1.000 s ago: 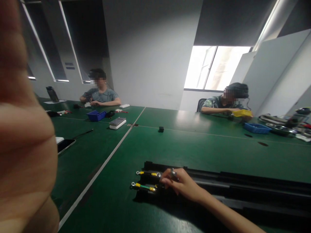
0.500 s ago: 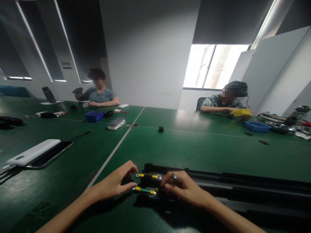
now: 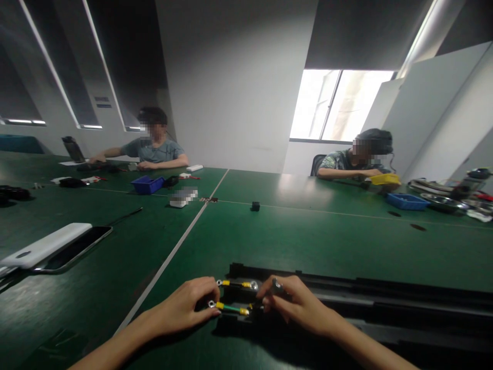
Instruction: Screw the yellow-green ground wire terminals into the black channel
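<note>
Two short cables lie side by side at the left end of a long black plastic housing (image 3: pixel 327 288). One is a black cable (image 3: pixel 233 284) and the nearer one a green cable (image 3: pixel 231 308); both have yellow sleeves and metal ring terminals. My left hand (image 3: pixel 188 303) pinches the left end of the green cable, its ring terminal showing between thumb and index finger. My right hand (image 3: pixel 298 303) is curled closed over the housing beside the cables' right ends. Whatever its fingertips hold is dark and cannot be made out. A ring sits on one finger.
A white power bank (image 3: pixel 50 244) and a phone (image 3: pixel 77 250) lie at left. Farther back are a blue bin (image 3: pixel 147 185), a small black block (image 3: pixel 255 206) and another blue tray (image 3: pixel 407 201). Two people (image 3: pixel 157 149) (image 3: pixel 372 154) sit across the green table (image 3: pixel 327 231).
My left hand has moved slightly down and closed on the green cable's left end. My right hand stays nearly in place. The person at left has reached an arm down to the table.
</note>
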### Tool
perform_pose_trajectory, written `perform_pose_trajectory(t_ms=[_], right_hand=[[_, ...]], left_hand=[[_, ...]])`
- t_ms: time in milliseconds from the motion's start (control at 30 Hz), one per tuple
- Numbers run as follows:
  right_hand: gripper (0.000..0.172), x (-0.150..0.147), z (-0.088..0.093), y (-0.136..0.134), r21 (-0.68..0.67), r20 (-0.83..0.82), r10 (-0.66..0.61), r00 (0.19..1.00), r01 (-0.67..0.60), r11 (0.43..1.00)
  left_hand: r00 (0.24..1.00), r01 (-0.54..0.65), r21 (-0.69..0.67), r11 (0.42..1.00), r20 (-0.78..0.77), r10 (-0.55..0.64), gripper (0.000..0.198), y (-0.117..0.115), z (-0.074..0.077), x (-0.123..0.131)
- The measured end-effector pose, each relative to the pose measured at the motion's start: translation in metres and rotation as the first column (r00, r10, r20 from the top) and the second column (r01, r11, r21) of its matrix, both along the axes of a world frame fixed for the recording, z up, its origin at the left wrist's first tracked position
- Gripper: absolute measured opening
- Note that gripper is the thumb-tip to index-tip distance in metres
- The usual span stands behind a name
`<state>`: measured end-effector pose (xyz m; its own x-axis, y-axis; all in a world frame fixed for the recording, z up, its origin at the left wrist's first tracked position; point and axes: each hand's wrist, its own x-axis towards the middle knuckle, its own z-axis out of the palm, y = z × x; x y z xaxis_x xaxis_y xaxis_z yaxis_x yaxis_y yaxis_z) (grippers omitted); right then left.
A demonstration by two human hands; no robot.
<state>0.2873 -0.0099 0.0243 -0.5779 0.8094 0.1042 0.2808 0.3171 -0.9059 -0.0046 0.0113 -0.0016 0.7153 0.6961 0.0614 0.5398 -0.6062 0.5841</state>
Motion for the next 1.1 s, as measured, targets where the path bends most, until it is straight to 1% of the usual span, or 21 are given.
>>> perform_pose_trajectory(t_ms=[233,433,500,600,667,867,1033,1100], right_hand=[[0.027,-0.0009,0.0000,0.0009,-0.017,-0.008,0.011,1.000,-0.011,1.000],[0.029,-0.0009,-0.0023,0.0015,-0.027,-0.006,0.021,1.000,-0.021,0.999],[0.029,-0.0004,-0.0010,0.0013,-0.001,0.008,0.029,1.000,-0.029,1.000],[0.028,0.0004,0.0036,0.0008,0.085,0.027,0.035,0.999,-0.037,0.996],[0.028,0.0008,0.0062,0.0005,0.114,0.026,0.037,0.999,-0.040,0.993],[0.033,0.0000,0.0043,0.0002,0.127,-0.037,0.046,0.998,-0.041,0.991],[0.033,-0.0015,0.0022,0.0006,0.087,-0.028,0.005,1.000,-0.003,0.996],[0.032,-0.0019,0.0019,0.0010,0.094,-0.030,0.001,1.000,0.002,0.996]], left_hand=[[1.000,0.008,0.026,1.000,-0.006,-0.008,0.006,0.0001,0.0007,0.0007],[0.999,-0.013,0.007,1.000,-0.035,0.013,0.007,0.0005,0.0036,0.0008],[0.999,-0.017,0.000,1.000,-0.044,0.017,0.007,-0.0002,0.0046,0.0010],[0.999,-0.012,0.003,1.000,-0.042,0.013,0.007,-0.0012,0.0043,0.0008],[0.999,-0.007,0.007,1.000,-0.037,0.008,0.008,-0.0011,0.0032,0.0006],[0.999,-0.002,0.029,1.000,-0.037,0.003,0.010,0.0009,0.0011,0.0004],[0.999,-0.003,0.041,0.999,-0.032,0.004,0.011,0.0011,0.0012,0.0015],[1.000,-0.005,0.050,0.999,-0.029,0.007,0.012,0.0008,0.0008,0.0017]])
